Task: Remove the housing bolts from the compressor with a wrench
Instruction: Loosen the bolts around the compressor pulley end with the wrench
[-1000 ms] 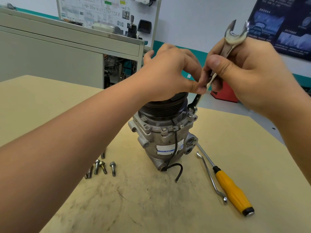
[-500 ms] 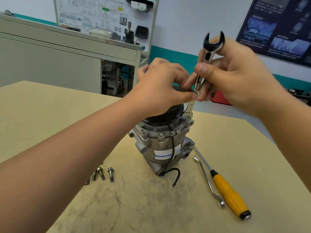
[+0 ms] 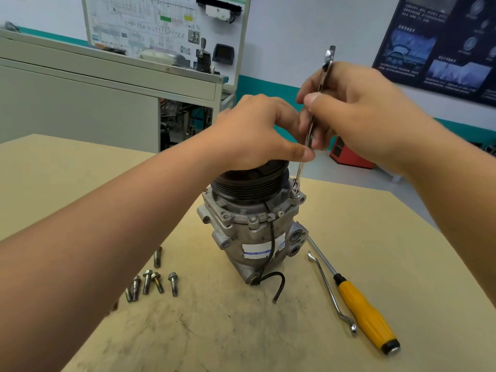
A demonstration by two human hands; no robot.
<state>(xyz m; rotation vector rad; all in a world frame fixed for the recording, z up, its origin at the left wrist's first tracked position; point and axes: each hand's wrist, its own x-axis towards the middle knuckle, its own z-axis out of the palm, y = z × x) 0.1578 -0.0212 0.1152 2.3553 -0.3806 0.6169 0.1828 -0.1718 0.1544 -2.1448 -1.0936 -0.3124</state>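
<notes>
Workshop desk (image 3: pixel 375 237), compressor (image 3: pixel 252 237) upright
Upright on a bolt (image 3: pixel 294 195), wrench (image 3: pixel 309 135) pinched by right hand (image 3: pixel 362 116) and left hand (image 3: pixel 255 132); likely loosening, next calls for a steady twist

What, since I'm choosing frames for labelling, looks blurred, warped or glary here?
Head view: the wide-angle lens bows the cabinet edges and swells the near left forearm; the right hand and wrench are slightly motion-smeared, with a glint on the wrench's top end; compressor and loose bolts are sharp; light is soft, shadows faint.
</notes>
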